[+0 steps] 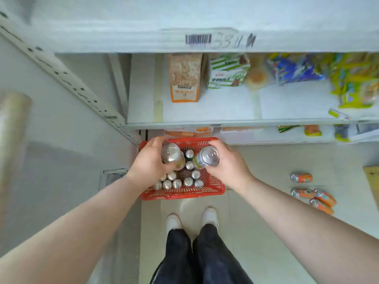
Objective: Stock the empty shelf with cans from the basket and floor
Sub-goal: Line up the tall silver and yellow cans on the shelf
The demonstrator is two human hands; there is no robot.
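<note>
The person stands over a red basket [180,196] on the floor [266,160], with a can in each hand. The left hand [148,160] has its fingers curled round one silver-topped can [171,153], and the right hand [230,167] grips a second can [208,156] in the same way. Both cans are lifted clear above the basket and lean slightly toward each other.

Judging by how things lie, the job is near its start. The wide white shelf [123,27] at the top of the view, the one with the barcode label, shows no cans on the part that is visible (its far side is out of frame). About ten more cans [177,183] stand upright in the basket below the hands. Four orange cans [301,178] lie on their sides on the floor well to the right, one apart from a loose cluster of three.

The next shelf down carries an orange carton [184,78], a green-and-white box [227,72] and bright snack bags [352,78], so it is probably not the target. What is left, then, is nearly everything: these two cans, the basket's load and the strays on the floor.
</note>
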